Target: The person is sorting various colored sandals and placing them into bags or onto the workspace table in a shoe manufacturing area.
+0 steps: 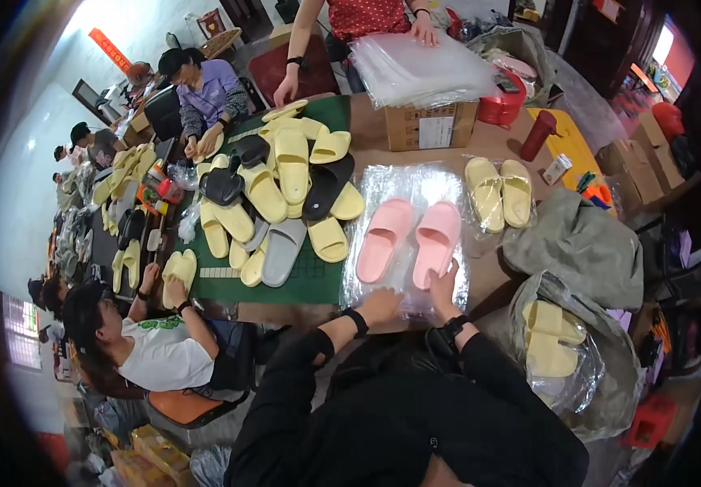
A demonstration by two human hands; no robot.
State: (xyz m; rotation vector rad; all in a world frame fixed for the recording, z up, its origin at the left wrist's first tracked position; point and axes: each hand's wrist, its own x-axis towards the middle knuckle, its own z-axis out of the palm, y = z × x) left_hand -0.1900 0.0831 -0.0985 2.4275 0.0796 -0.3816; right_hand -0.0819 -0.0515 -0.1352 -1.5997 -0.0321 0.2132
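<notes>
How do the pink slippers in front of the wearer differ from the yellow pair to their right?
The pink slippers are pink, while the yellow pair is pale yellow. The pink slippers lie bare on top of a clear plastic bag, with the right hand touching one; the yellow pair appears already sealed inside its own bag, untouched. Both are open-toe slides lying side by side, soles down.

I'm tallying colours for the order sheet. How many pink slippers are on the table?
2: left pink slipper and right pink slipper lie side by side on the clear plastic bags, the right hand touching the right one. None seems hidden.
</notes>
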